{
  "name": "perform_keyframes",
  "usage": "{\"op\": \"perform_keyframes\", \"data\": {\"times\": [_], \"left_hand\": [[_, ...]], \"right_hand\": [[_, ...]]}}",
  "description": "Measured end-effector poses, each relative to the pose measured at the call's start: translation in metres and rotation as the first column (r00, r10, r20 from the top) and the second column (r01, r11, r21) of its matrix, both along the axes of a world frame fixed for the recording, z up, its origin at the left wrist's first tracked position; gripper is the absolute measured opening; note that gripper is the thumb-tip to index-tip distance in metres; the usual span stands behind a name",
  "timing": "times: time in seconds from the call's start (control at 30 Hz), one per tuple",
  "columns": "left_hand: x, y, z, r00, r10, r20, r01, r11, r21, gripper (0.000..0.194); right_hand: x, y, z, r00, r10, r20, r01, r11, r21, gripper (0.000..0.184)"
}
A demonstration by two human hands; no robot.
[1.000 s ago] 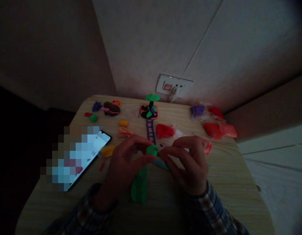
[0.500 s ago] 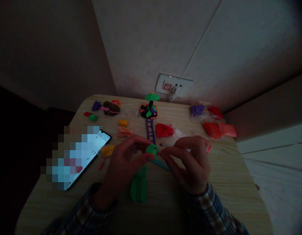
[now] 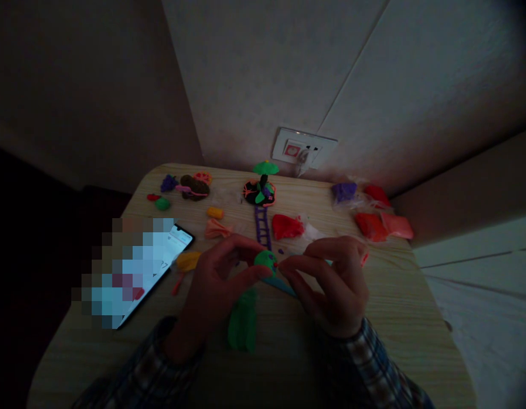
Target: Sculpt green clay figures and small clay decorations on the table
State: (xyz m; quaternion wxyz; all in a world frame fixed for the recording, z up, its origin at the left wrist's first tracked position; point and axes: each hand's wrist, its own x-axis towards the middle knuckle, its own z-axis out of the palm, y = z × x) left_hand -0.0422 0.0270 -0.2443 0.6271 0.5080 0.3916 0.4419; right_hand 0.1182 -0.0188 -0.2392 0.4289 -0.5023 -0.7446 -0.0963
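Observation:
My left hand (image 3: 218,284) holds a small green clay ball (image 3: 263,261) between thumb and fingers. Purple spots dot the ball's side, and a tiny red piece of clay (image 3: 275,264) shows on its right face. At that red piece, the thumb and forefinger of my right hand (image 3: 331,284) are pinched together. Beneath the hands lies a light-blue flat tool (image 3: 282,287), partly covered. A block of green clay (image 3: 241,326) rests on the table between my forearms.
On the wooden table (image 3: 395,318), a phone (image 3: 156,261) lies left. Behind are a purple clay ladder (image 3: 263,227), a clay island with a green umbrella (image 3: 265,167), red clay (image 3: 287,226) and a brown clay piece (image 3: 195,188). Bagged clay (image 3: 371,227) sits right, below a wall socket (image 3: 304,149).
The hands stay almost in place. My right fingertips have shifted very slightly rightward, and a little more of the red piece shows on the green ball.

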Motion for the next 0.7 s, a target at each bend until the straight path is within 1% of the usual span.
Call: {"op": "perform_keyframes", "data": {"times": [0.13, 0.3, 0.5, 0.7], "left_hand": [[-0.0003, -0.0008, 0.0025, 1.000, 0.008, -0.022, -0.009, 1.000, -0.020, 0.016], [-0.0018, -0.0016, 0.0007, 1.000, -0.001, -0.021, 0.001, 1.000, -0.009, 0.016], [-0.0016, -0.0015, -0.0027, 1.000, -0.016, -0.010, 0.016, 1.000, -0.007, 0.016], [-0.0019, -0.0013, 0.0000, 1.000, -0.013, 0.000, 0.013, 1.000, 0.002, 0.014]], "right_hand": [[-0.0001, 0.0002, 0.0001, 1.000, 0.002, 0.003, -0.002, 1.000, 0.007, 0.004], [-0.0004, -0.0006, 0.0005, 0.999, 0.002, -0.053, -0.002, 1.000, -0.006, 0.008], [-0.0001, -0.0002, 0.0012, 1.000, 0.001, 0.000, -0.001, 1.000, -0.008, 0.004], [-0.0001, 0.0005, 0.0019, 1.000, 0.012, -0.014, -0.012, 1.000, -0.019, 0.004]]}}
